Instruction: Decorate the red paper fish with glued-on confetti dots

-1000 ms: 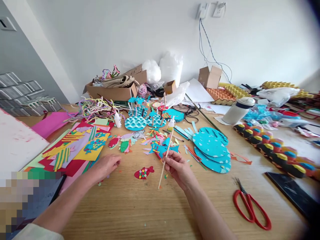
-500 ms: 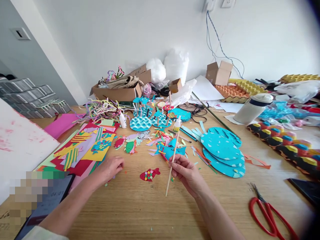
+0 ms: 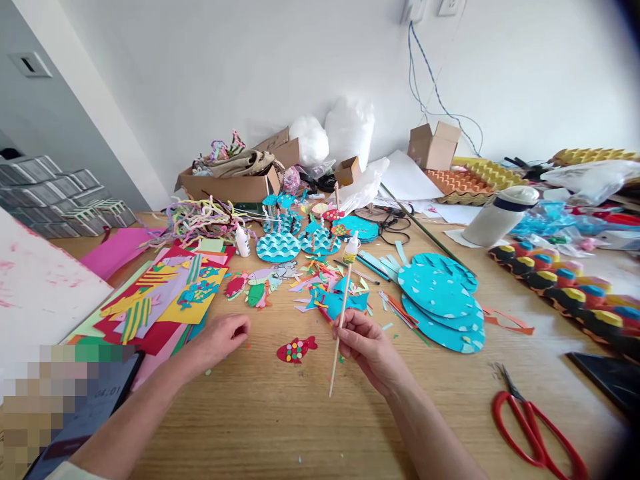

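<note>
My right hand (image 3: 367, 347) pinches a thin wooden stick (image 3: 337, 363) that slants upright over the table. Left of the stick's lower end lies a red paper fish (image 3: 297, 349) with coloured dots. My left hand (image 3: 223, 339) rests beside the coloured paper stack (image 3: 165, 293), its fingers curled together; whether they hold anything is hidden. Several paper fish (image 3: 257, 293) lie beyond it. Paper scraps (image 3: 325, 297) are spread behind my right hand, near a small glue bottle (image 3: 351, 248). A second white bottle (image 3: 243, 241) stands farther left.
Blue paper ovals (image 3: 440, 300) and red-handled scissors (image 3: 530, 427) lie on the right. A white cup (image 3: 500, 217), painted egg trays (image 3: 565, 287) and a dark device (image 3: 607, 383) are farther right. A cardboard box (image 3: 230, 185) stands at the back; a phone (image 3: 100, 413) is at left.
The whole view has shifted slightly. My left hand's fingers are curled in more. My right hand keeps the stick in nearly the same pose.
</note>
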`<state>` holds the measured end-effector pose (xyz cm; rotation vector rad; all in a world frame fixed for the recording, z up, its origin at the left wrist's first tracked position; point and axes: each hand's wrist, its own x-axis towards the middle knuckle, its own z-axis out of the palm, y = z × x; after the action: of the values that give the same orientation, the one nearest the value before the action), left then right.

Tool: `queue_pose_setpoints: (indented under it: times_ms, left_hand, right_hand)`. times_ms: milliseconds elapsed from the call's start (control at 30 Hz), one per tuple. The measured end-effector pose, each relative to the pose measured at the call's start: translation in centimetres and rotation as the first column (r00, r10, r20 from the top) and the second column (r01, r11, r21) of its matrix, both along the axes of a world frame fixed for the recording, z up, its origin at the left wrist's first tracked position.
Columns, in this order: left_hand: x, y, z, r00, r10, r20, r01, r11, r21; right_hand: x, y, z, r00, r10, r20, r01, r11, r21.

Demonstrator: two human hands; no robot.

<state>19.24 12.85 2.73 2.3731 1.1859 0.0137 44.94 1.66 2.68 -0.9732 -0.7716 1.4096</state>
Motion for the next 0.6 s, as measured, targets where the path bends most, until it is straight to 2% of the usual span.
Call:
queue_pose_setpoints:
  times_ms: [100,167,233,300,400,600]
  left_hand:
    - [1.3,-0.7,0.2,0.964,0.051,0.261,0.003,0.979,-0.203]
    - [2.6,-1.5,0.8,0.872,0.151,0.465,0.051,0.918,-0.393]
    - [3.9,-2.3,1.6,0.805,0.225,0.549,0.089,0.869,-0.487]
    - [5.0,-3.0,2.4,0.774,0.243,0.585,0.12,0.85,-0.512]
    - [6.1,-3.6,2.9,0.774,0.233,0.589,0.123,0.857,-0.5]
    - [6.9,-3.5,2.1,0.789,0.202,0.58,0.1,0.889,-0.446]
  right_hand:
    - [-0.4,0.0,0.0,0.999,0.033,-0.005,-0.033,0.999,0.009]
    - [-0.8,0.0,-0.1,0.998,0.068,0.01,-0.068,0.998,-0.006]
    - [-1.3,-0.1,0.0,0.994,0.105,0.028,-0.104,0.994,-0.039]
    - [-1.8,-0.2,0.2,0.989,0.14,0.047,-0.137,0.988,-0.066]
    - [-2.5,-0.2,1.0,0.978,0.174,0.114,-0.163,0.982,-0.101]
    - [-3.1,0.3,1.8,0.902,0.243,0.356,-0.202,0.968,-0.149]
